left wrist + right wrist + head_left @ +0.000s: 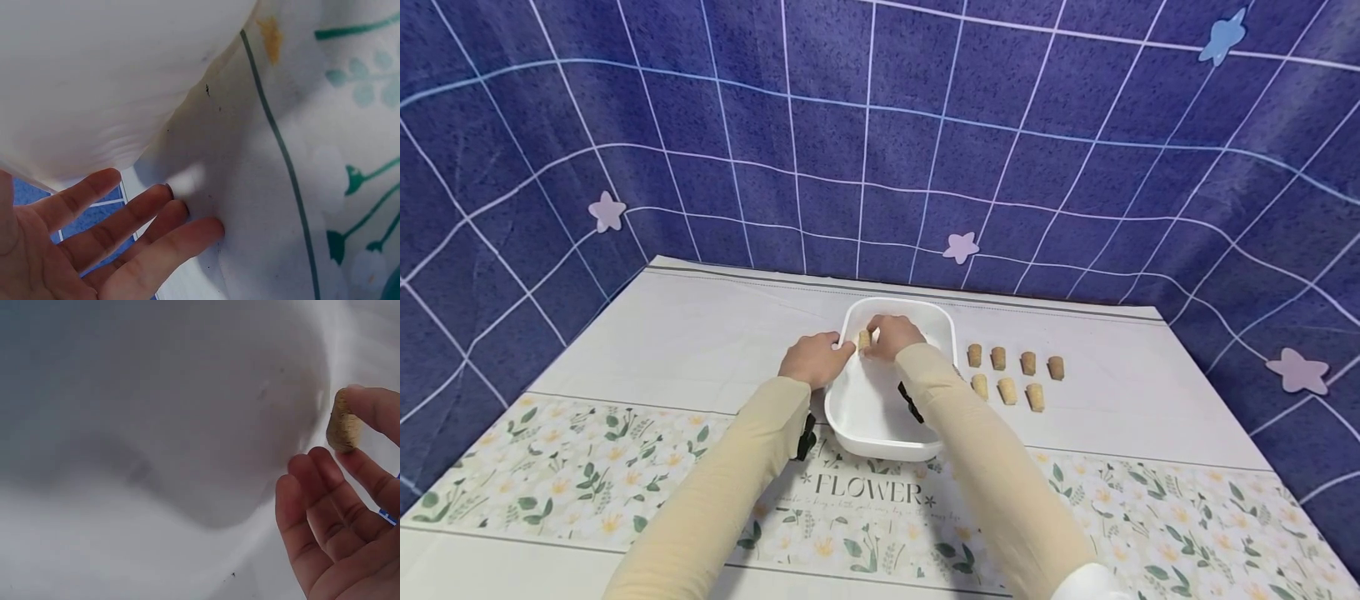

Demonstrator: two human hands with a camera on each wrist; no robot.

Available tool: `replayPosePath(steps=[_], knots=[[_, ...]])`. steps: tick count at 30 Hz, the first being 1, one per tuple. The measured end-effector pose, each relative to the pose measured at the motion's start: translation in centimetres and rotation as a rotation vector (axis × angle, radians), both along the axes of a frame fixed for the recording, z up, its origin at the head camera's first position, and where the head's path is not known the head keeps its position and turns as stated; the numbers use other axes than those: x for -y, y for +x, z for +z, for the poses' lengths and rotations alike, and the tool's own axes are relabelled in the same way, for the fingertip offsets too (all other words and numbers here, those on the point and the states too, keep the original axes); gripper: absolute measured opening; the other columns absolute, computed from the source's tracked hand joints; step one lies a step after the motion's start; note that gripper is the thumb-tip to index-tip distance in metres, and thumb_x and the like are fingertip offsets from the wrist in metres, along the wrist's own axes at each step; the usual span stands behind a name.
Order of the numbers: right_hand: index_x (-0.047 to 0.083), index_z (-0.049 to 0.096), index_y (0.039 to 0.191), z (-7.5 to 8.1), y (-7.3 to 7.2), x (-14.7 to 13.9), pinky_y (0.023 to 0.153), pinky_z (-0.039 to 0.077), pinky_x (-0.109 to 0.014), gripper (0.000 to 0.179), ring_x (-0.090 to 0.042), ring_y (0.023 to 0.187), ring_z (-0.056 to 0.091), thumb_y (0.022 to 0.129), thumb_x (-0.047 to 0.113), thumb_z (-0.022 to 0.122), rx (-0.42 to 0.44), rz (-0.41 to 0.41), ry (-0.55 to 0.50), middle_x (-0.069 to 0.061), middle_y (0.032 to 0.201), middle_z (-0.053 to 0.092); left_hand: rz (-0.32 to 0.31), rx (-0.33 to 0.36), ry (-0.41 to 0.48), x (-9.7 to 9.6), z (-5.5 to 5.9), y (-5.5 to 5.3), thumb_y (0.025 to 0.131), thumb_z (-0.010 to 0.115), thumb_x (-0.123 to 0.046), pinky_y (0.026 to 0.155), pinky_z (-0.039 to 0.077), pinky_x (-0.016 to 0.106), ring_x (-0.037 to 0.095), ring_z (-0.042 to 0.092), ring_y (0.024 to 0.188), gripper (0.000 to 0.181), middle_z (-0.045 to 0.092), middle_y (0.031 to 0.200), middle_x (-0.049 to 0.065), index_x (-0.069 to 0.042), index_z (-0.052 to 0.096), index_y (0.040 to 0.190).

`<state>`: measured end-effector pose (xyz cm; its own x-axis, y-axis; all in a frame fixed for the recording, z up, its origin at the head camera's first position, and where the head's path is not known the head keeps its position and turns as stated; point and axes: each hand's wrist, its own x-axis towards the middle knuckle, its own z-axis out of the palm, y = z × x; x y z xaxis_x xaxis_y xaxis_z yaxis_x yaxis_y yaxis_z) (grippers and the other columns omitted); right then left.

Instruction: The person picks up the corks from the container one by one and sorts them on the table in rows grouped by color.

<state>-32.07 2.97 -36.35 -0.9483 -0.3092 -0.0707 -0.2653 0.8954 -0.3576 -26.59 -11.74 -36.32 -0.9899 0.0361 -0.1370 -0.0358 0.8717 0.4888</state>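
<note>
A white plastic basin [872, 404] with rounded corners stands at the middle of the table. My right hand [897, 335] reaches inside it near the far left corner. Between its thumb and index finger it pinches a small tapered cork [343, 425], while the other fingers are loosely bent below. On the basin's left side, my left hand [812, 360] holds the rim, the thumb laid over the edge. Seen from the left wrist, its other fingers [147, 262] spread underneath along the outer wall [106, 87].
Right of the basin, corks stand in two rows: several darker ones [1027, 362] behind, three paler ones [1007, 391] in front. A table cover with a flower-print band [625, 475] lies underneath. Behind hangs a blue grid-patterned curtain [827, 133].
</note>
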Motion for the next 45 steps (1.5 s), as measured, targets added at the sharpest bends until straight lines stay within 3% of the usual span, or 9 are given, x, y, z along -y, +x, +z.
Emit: replayPosePath(steps=[7, 11, 21, 27, 31, 32, 38, 39, 45], knots=[[0.009, 0.068, 0.128, 1.0, 0.1, -0.5, 0.086, 0.052, -0.035, 0.041, -0.022, 0.09, 0.066, 0.09, 0.021, 0.079, 0.01, -0.009, -0.028, -0.009, 0.101, 0.074, -0.007, 0.012, 0.0, 0.1, 0.1, -0.1, 0.107, 0.037, -0.041, 0.104, 0.046, 0.053, 0.044, 0.058, 0.125, 0.06, 0.054, 0.145, 0.024, -0.004, 0.044, 0.153], [0.008, 0.067, 0.129, 2.3, 0.5, -0.9, 0.087, 0.052, -0.036, 0.042, -0.022, 0.092, 0.066, 0.091, 0.023, 0.078, 0.034, -0.011, -0.031, -0.01, 0.104, 0.073, -0.006, 0.02, -0.003, 0.1, 0.1, -0.1, 0.107, 0.037, -0.041, 0.104, 0.046, 0.053, 0.044, 0.057, 0.125, 0.06, 0.054, 0.145, 0.023, -0.004, 0.044, 0.154], [0.008, 0.067, 0.129, 5.5, 1.5, -3.4, 0.092, 0.051, -0.038, 0.043, -0.025, 0.101, 0.066, 0.09, 0.022, 0.077, -0.013, 0.043, -0.049, -0.013, 0.111, 0.071, 0.0, 0.045, 0.02, 0.1, 0.2, -0.1, 0.106, 0.037, -0.042, 0.11, 0.04, 0.055, 0.045, 0.051, 0.133, 0.061, 0.049, 0.15, 0.022, -0.003, 0.043, 0.154], [0.009, 0.063, 0.136, 6.8, 2.2, -4.0, 0.09, 0.051, -0.037, 0.048, -0.025, 0.101, 0.063, 0.092, 0.023, 0.076, 0.018, 0.066, -0.068, -0.012, 0.112, 0.068, 0.002, 0.047, 0.017, 0.5, 0.1, -0.2, 0.106, 0.036, -0.041, 0.11, 0.04, 0.054, 0.046, 0.05, 0.133, 0.062, 0.048, 0.15, 0.023, -0.002, 0.042, 0.154], [0.009, 0.062, 0.137, 7.6, 2.8, -4.7, 0.09, 0.052, -0.038, 0.048, -0.027, 0.105, 0.063, 0.094, 0.024, 0.074, 0.019, 0.09, -0.066, -0.013, 0.115, 0.068, -0.001, 0.04, 0.015, 0.5, 0.1, -0.2, 0.106, 0.036, -0.041, 0.109, 0.041, 0.054, 0.046, 0.052, 0.131, 0.061, 0.05, 0.149, 0.023, -0.002, 0.043, 0.153], [0.011, 0.062, 0.138, 6.9, 1.9, -5.2, 0.088, 0.053, -0.039, 0.049, -0.028, 0.105, 0.063, 0.093, 0.027, 0.075, 0.005, 0.11, -0.074, -0.012, 0.115, 0.068, -0.001, 0.038, 0.015, 0.5, 0.1, -0.2, 0.106, 0.036, -0.041, 0.109, 0.042, 0.054, 0.046, 0.053, 0.13, 0.061, 0.051, 0.148, 0.023, -0.002, 0.043, 0.153], [0.008, 0.063, 0.136, 7.6, 2.8, -7.0, 0.088, 0.053, -0.041, 0.048, -0.032, 0.106, 0.064, 0.093, 0.026, 0.074, -0.021, 0.141, -0.099, -0.016, 0.117, 0.069, -0.002, 0.038, 0.023, 0.2, 0.1, -0.1, 0.106, 0.037, -0.041, 0.11, 0.041, 0.054, 0.046, 0.052, 0.131, 0.062, 0.05, 0.149, 0.023, -0.002, 0.042, 0.154], [0.006, 0.062, 0.135, 8.6, 3.9, -7.1, 0.089, 0.053, -0.04, 0.046, -0.032, 0.106, 0.064, 0.094, 0.022, 0.073, -0.014, 0.131, -0.095, -0.017, 0.118, 0.069, -0.002, 0.04, 0.026, 0.1, 0.1, -0.1, 0.106, 0.037, -0.041, 0.11, 0.04, 0.054, 0.046, 0.051, 0.132, 0.062, 0.049, 0.15, 0.023, -0.002, 0.042, 0.154], [0.005, 0.06, 0.137, 8.9, 4.3, -9.3, 0.089, 0.054, -0.04, 0.046, -0.03, 0.107, 0.065, 0.095, 0.019, 0.072, -0.015, 0.128, -0.102, -0.018, 0.12, 0.067, -0.01, 0.038, 0.036, 0.0, 0.1, -0.2, 0.106, 0.037, -0.04, 0.109, 0.041, 0.055, 0.046, 0.052, 0.13, 0.061, 0.05, 0.149, 0.024, -0.002, 0.042, 0.154]])
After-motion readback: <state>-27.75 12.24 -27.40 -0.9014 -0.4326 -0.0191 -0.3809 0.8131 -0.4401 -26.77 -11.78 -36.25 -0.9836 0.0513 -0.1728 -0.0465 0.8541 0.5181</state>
